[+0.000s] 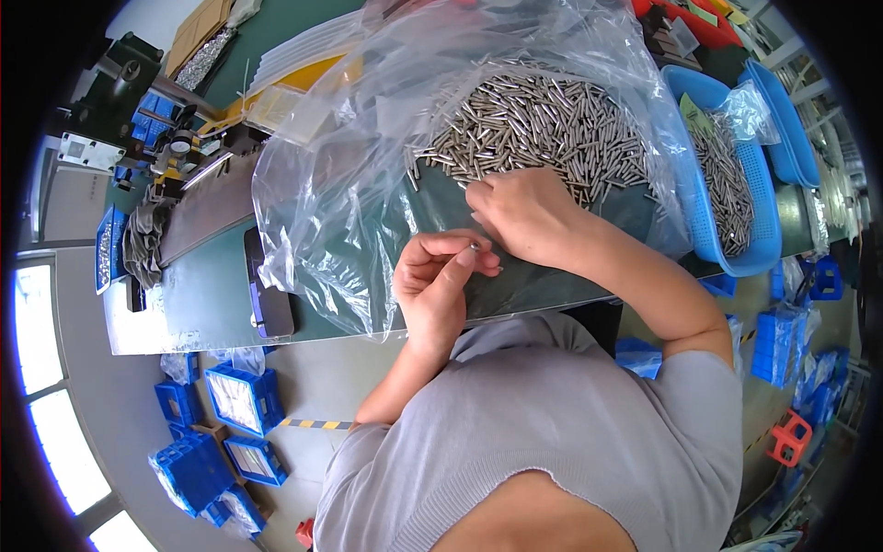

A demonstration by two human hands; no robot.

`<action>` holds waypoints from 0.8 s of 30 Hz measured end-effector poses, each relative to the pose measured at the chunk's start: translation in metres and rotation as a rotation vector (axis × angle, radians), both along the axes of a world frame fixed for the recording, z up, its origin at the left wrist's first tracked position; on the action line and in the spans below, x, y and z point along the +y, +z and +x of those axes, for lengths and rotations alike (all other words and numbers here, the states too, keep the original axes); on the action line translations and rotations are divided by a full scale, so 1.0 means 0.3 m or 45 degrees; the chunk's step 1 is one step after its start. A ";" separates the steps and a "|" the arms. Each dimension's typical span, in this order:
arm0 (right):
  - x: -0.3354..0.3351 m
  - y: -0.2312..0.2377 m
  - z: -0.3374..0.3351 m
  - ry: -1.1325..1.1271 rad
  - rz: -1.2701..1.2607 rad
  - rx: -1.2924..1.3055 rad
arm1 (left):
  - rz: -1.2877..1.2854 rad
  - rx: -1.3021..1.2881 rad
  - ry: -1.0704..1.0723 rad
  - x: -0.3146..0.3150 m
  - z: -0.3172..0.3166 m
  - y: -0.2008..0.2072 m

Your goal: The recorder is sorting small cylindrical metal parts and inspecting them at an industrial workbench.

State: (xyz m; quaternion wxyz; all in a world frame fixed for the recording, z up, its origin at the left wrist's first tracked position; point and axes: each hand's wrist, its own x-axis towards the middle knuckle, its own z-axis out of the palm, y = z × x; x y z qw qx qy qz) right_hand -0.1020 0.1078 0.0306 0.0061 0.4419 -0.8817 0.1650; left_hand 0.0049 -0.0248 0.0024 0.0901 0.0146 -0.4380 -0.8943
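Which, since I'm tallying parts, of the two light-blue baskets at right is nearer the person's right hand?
The pin-filled basket, with the green slip inside; the other basket is farther right, beyond it from the right hand.

Dressed in a pale grey, fine-knit top point(561, 423), short in the sleeves point(704, 382), edged with a ribbed neckband point(449, 498); bare from elbows point(713, 333) to hands point(531, 213).
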 end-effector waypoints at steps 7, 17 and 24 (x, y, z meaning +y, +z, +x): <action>0.055 0.060 -0.018 -0.033 -0.919 -1.356 | 0.028 -0.048 -0.005 -0.004 -0.005 0.010; 0.047 0.058 0.029 0.002 -1.056 -1.549 | 0.040 -0.078 -0.008 -0.004 -0.009 0.006; 0.043 0.036 0.045 0.024 -1.113 -1.509 | 0.058 -0.057 -0.008 -0.003 -0.008 0.005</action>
